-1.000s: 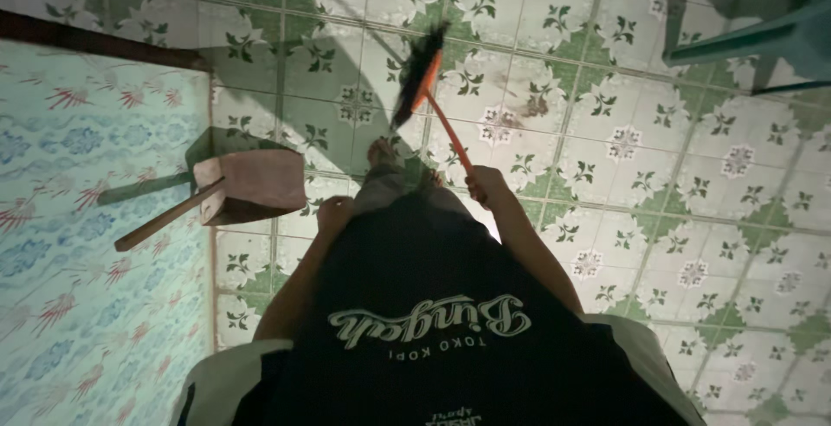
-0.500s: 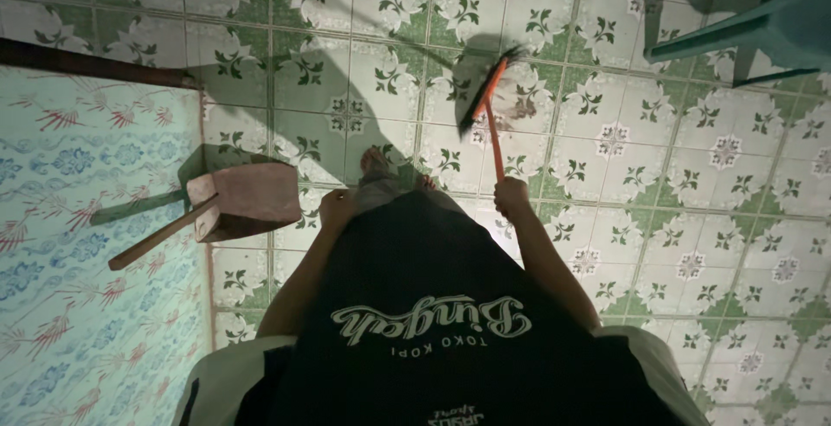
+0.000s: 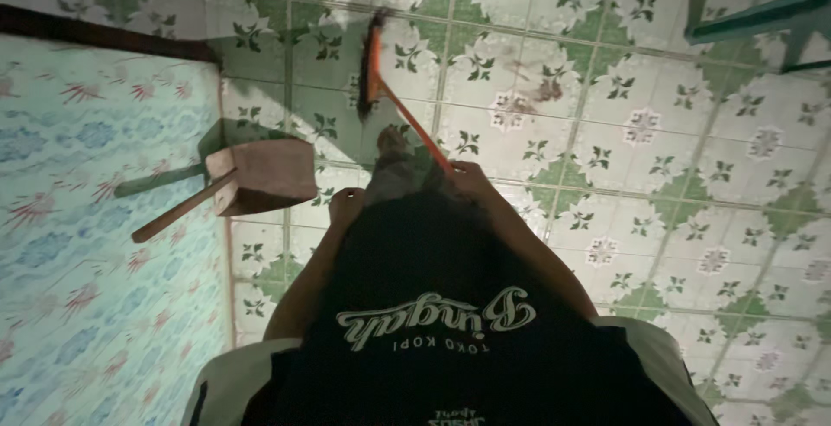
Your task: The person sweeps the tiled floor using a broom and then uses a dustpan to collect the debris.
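Observation:
My right hand [image 3: 472,179] grips the lower end of a thin orange broom handle [image 3: 414,127]. The dark-bristled broom head [image 3: 372,62] rests on the green-and-white patterned floor tiles [image 3: 606,175], ahead of my bare foot [image 3: 394,145] and slightly left. My left hand [image 3: 346,205] hangs by my hip against my dark shirt; its fingers look curled and nothing shows in it. A brown dustpan [image 3: 268,175] with a wooden handle [image 3: 177,214] lies on the floor just left of that hand.
A pale blue floral mat [image 3: 86,218] covers the floor on the left, with a dark wooden strip [image 3: 104,36] along its far edge. Green furniture legs [image 3: 762,10] stand at the top right. A dark smudge [image 3: 545,90] marks a tile ahead.
The broom head swung right and then swept left across the tiles; it now lies ahead of my foot, nearer the dustpan. My right hand moved left with it. The dustpan stayed put.

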